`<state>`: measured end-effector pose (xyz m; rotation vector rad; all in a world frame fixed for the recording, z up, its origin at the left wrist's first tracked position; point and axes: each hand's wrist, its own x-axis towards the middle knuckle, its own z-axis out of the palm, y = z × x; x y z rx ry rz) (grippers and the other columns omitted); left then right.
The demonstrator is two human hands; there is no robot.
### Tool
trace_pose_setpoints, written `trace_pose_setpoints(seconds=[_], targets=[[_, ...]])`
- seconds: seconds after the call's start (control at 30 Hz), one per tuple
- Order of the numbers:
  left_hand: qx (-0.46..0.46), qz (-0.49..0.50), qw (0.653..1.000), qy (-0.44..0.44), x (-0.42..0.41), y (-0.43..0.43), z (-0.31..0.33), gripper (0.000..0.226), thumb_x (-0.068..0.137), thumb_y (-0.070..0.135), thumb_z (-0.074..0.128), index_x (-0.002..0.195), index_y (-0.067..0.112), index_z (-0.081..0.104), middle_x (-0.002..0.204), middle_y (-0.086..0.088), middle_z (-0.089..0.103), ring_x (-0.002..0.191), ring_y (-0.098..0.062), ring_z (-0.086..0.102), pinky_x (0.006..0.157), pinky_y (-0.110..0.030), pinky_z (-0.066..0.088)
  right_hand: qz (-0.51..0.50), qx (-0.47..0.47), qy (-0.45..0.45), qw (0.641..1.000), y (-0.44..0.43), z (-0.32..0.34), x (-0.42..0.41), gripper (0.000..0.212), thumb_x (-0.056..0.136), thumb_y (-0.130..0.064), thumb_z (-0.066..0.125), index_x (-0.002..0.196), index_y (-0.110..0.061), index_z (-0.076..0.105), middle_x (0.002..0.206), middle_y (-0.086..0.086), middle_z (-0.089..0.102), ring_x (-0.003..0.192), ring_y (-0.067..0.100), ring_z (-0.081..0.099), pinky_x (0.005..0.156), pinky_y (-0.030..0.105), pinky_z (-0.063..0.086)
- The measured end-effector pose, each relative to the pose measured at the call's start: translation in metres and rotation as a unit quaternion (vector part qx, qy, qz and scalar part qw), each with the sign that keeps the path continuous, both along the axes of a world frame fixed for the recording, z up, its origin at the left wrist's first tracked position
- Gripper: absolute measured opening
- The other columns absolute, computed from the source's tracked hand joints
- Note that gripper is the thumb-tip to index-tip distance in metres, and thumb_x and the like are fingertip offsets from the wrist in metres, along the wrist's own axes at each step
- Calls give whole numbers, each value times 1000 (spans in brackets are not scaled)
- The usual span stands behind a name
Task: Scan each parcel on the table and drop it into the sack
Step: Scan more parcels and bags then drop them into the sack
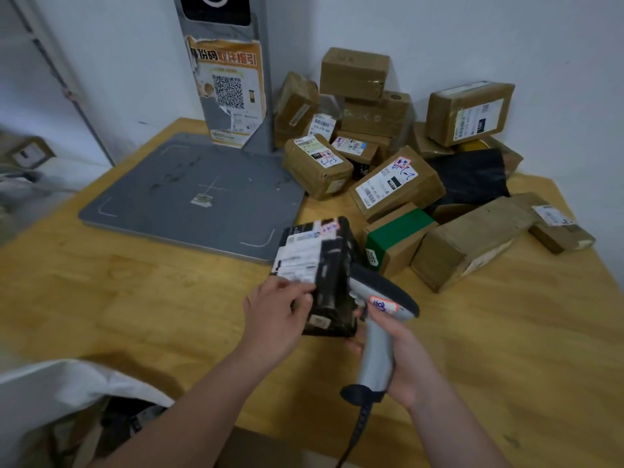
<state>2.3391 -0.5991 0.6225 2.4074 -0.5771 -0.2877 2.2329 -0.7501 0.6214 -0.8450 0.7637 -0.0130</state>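
My left hand point(275, 317) grips a black parcel point(332, 275) with a white label on its top, holding it just above the wooden table point(135, 298). My right hand point(401, 352) holds a grey barcode scanner point(378, 329) by its handle, its dark head pointing at the parcel's right side. A white sack point(50, 393) gapes open at the lower left, below the table's edge. Several brown cardboard parcels point(395, 184) lie piled at the table's far right corner.
A grey scanning plate point(189, 197) with an upright post point(229, 79) bearing a QR poster stands on the table's far left. A green-taped box point(395, 241) and a black bag point(472, 177) lie in the pile. The scanner's cable point(351, 444) trails off the near edge.
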Motion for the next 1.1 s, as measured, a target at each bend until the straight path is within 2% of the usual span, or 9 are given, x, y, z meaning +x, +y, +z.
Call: trace_pose_setpoints(seconds=[0.07, 0.17, 0.23, 0.37, 0.47, 0.67, 0.8, 0.87, 1.1], targets=[[18, -10, 999, 48, -7, 1, -8, 29, 99, 34, 44, 122, 34, 62, 132, 3, 36, 127, -21, 32, 109, -33, 26, -24, -32, 15, 999, -3, 1, -13, 30, 68, -29, 73, 93, -12, 69, 82, 3, 68, 85, 27, 56, 76, 37, 47], [-46, 42, 992, 109, -9, -5, -8, 41, 97, 23, 53, 138, 22, 47, 144, -3, 31, 123, -14, 38, 101, -26, 38, -40, -77, 23, 996, -12, 10, -22, 28, 68, -31, 73, 90, -15, 69, 83, 2, 67, 79, 22, 57, 70, 32, 45], [-89, 60, 982, 154, -9, -10, -5, 49, 96, 20, 56, 143, 17, 39, 141, -4, 43, 108, -11, 49, 85, -21, 48, -31, -94, 32, 995, -15, 15, -23, 30, 72, -31, 73, 96, -14, 68, 90, 4, 67, 83, 21, 58, 71, 32, 47], [-72, 49, 980, 177, -18, -11, -2, 56, 94, 19, 60, 144, 19, 36, 126, -2, 60, 94, -9, 53, 63, -15, 41, -1, -111, 44, 993, -15, 21, -29, 48, 65, -36, 76, 104, -9, 69, 97, 5, 66, 81, 18, 58, 64, 29, 46], [-66, 46, 980, 180, -33, -2, -7, 66, 89, 21, 66, 146, 24, 33, 121, 1, 62, 93, -9, 55, 63, -16, 42, 27, -146, 61, 987, -17, 25, -38, 49, 64, -34, 77, 104, -6, 69, 90, 4, 68, 79, 18, 61, 64, 29, 47], [-115, 84, 969, 203, -49, 1, -13, 64, 90, 22, 65, 147, 22, 35, 117, -2, 62, 93, -13, 58, 70, -23, 49, 58, -296, 69, 951, -23, 45, -48, 7, 87, -19, 71, 91, -21, 65, 88, -1, 69, 80, 14, 64, 59, 22, 48], [-138, 98, 956, 238, -50, 0, -18, 55, 89, 20, 66, 140, 21, 45, 99, 5, 61, 91, -13, 62, 83, -35, 56, 156, -367, 94, 912, -24, 65, -52, 17, 87, -22, 71, 96, -7, 69, 75, 11, 71, 59, 18, 61, 51, 22, 50], [-169, 107, 938, 282, -52, -1, -18, 53, 88, 14, 67, 137, 19, 48, 96, 4, 63, 89, -14, 65, 79, -33, 58, 193, -384, 108, 896, -23, 75, -52, 18, 87, -22, 71, 93, -5, 68, 69, 12, 70, 54, 17, 60, 50, 22, 49], [-206, 128, 908, 342, -53, -3, -20, 55, 87, 4, 67, 138, 12, 47, 111, -12, 65, 96, -23, 66, 78, -32, 57, 267, -416, 151, 856, -25, 94, -54, 28, 85, -26, 71, 91, 1, 65, 64, 12, 69, 52, 18, 62, 53, 24, 49]])
